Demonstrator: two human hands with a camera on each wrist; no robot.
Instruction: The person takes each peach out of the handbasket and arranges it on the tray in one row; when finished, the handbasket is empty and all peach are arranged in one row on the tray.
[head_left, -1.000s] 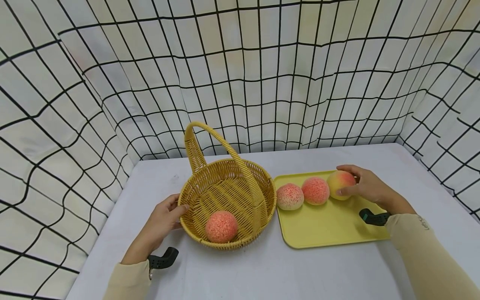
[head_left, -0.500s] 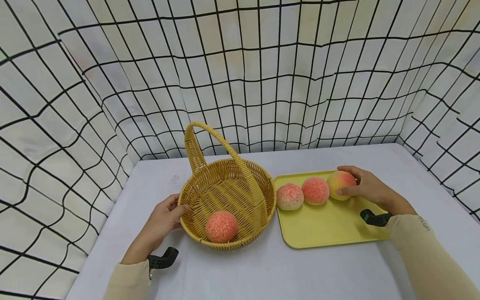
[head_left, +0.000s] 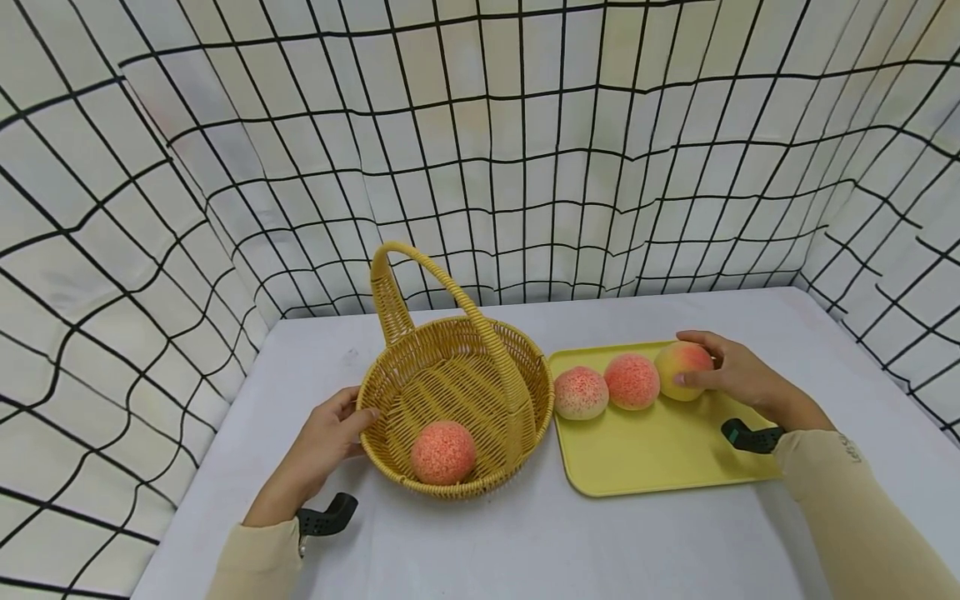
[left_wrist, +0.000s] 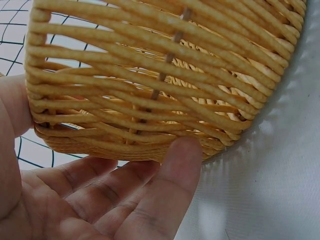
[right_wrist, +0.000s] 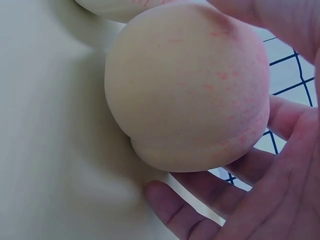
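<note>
A yellow wicker basket [head_left: 457,375] with a tall arched handle stands left of centre, and one pink peach [head_left: 443,452] lies inside it. The left hand [head_left: 330,433] grips the basket's left side, thumb over the rim and fingers against the outer weave [left_wrist: 150,90]. On the yellow tray [head_left: 645,458] sit a speckled peach [head_left: 581,393], a pink peach [head_left: 632,382] and a yellow-red peach [head_left: 681,372], side by side along the back. The right hand [head_left: 742,379] holds the yellow-red peach between thumb and fingers; in the right wrist view this peach [right_wrist: 185,90] appears close up.
White cloth covers the table [head_left: 480,550]. Black netting [head_left: 510,167] over white sheets encloses the back and both sides. The basket's right rim stands close beside the tray's left edge. A black band device [head_left: 327,517] is on the left wrist, another [head_left: 750,436] on the right.
Almost nothing differs. Both hands keep their places on the basket and the yellow-red peach; the view has shifted very slightly.
</note>
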